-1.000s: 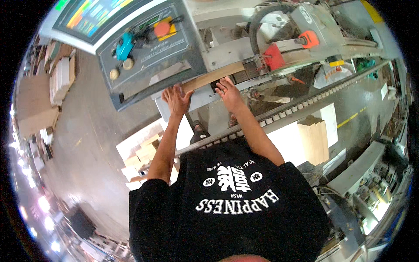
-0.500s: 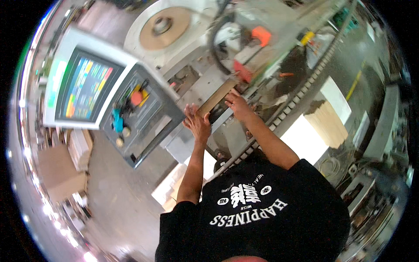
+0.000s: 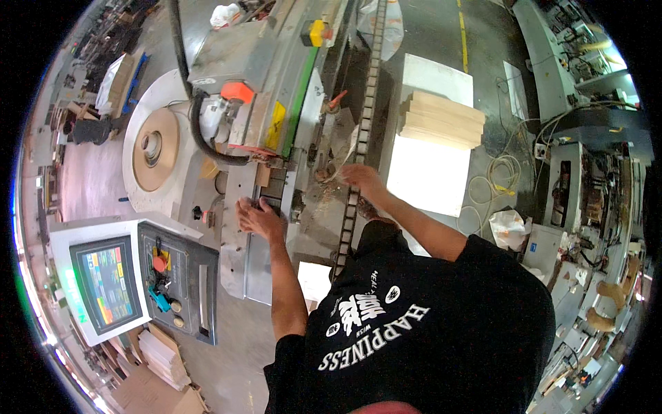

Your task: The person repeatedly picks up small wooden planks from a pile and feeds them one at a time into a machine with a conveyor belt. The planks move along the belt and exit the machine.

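My left hand (image 3: pixel 258 219) is open, its fingers spread at the flat metal infeed of a grey machine (image 3: pixel 231 58). Just beyond its fingertips, a short brown length of board (image 3: pixel 263 175) shows at the machine's mouth; the machine head hides the rest. My right hand (image 3: pixel 363 181) hangs over the ridged conveyor track (image 3: pixel 352 204), apart from the board. Its fingers point left and look loosely stretched, with nothing plainly held. A thin pale strip (image 3: pixel 350 148) shows close to those fingertips.
Right of the track, a stack of pale boards (image 3: pixel 441 121) rests on a white panel (image 3: pixel 424 176). On the left stand a control panel with screen (image 3: pixel 103 279) and a brown tape reel (image 3: pixel 156 148). A coiled hose (image 3: pixel 503 174) lies on the floor.
The head view has turned. The board has gone further into the machine, with less showing. My right hand has left it and moved right, over the track; my left hand stays at the infeed.
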`<move>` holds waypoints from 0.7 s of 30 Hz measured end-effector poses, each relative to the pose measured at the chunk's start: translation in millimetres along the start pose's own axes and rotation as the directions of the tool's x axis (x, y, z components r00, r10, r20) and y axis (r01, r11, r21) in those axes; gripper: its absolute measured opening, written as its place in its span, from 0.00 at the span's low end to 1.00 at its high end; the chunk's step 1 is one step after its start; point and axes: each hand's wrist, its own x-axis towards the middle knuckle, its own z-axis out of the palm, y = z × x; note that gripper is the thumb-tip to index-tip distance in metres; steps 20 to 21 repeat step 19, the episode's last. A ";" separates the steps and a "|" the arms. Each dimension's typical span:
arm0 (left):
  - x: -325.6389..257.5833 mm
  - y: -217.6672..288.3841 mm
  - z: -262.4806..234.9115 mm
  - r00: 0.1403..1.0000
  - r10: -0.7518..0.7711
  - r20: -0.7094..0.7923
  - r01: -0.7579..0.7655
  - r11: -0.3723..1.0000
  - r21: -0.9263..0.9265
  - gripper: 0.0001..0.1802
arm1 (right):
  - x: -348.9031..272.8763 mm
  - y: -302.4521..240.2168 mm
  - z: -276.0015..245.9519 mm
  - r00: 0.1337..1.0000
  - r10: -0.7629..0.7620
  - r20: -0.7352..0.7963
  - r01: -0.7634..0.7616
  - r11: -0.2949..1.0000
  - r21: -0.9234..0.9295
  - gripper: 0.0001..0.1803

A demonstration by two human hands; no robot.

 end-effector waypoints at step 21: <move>-210.2 54.6 -70.6 0.794 0.362 0.488 -0.206 0.916 -0.344 0.50 | 146.8 -252.3 -377.9 0.931 0.100 -0.352 -0.362 0.396 -0.844 0.44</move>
